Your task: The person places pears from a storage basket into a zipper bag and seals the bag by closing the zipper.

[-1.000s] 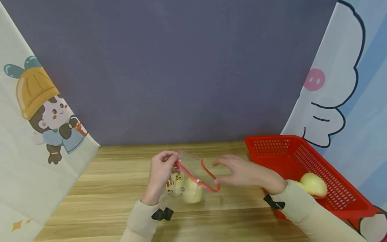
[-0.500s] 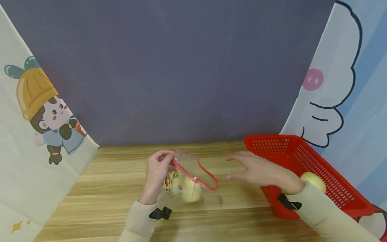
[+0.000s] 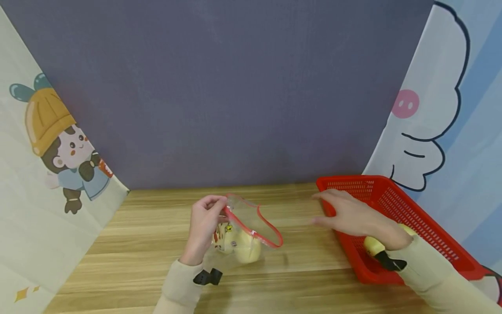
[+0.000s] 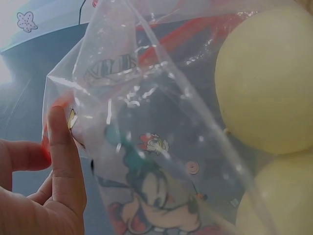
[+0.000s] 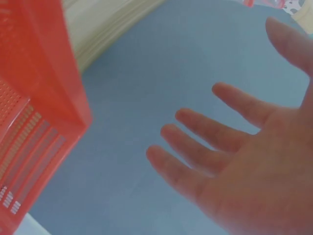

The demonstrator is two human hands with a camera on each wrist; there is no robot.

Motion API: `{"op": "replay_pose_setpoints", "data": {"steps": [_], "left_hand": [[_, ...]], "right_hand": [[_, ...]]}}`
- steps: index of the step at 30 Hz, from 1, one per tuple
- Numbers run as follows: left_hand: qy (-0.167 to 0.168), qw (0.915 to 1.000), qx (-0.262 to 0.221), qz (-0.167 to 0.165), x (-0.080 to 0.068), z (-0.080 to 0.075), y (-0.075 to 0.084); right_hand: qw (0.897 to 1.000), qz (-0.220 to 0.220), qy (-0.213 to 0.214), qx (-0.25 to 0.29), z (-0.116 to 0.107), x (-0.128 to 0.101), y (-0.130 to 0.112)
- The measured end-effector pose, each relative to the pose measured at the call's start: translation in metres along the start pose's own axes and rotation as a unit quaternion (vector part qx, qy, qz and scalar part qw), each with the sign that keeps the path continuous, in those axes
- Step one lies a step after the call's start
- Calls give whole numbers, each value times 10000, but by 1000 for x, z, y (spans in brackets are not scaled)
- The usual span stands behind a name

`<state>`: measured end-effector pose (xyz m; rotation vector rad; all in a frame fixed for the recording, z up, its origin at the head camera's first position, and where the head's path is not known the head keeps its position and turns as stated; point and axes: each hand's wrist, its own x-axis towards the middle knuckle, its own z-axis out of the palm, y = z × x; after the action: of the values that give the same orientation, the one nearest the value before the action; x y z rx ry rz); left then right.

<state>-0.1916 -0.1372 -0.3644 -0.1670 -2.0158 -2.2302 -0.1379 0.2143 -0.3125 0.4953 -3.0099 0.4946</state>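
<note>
By the red basket (image 3: 354, 263): right hand (image 3: 349, 213), fingers apart, apparently reaching.
Left hand (image 3: 204, 225) pinches clear bag (image 3: 241, 224); next move likely calls for grasping the basket's yellow fruit (image 3: 374, 246).

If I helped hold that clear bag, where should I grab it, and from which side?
On the clear bag, probably pinch the red mouth edge at its untouched right end, coming from the right: it gapes there, while its left end is pinched and round yellow fruit bulges lower down.
</note>
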Motion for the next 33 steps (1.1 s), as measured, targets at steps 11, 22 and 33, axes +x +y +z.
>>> {"op": "replay_pose_setpoints", "data": {"steps": [11, 22, 33], "left_hand": [[-87, 10000, 9, -15, 1, 1, -2], [-112, 9999, 3, 62, 2, 2, -4], [-108, 9999, -5, -26, 3, 1, -7]], "right_hand": [[9989, 393, 167, -188, 0, -6, 27], [9981, 545, 255, -151, 3, -15, 57], [9978, 621, 186, -156, 3, -24, 83]]}}
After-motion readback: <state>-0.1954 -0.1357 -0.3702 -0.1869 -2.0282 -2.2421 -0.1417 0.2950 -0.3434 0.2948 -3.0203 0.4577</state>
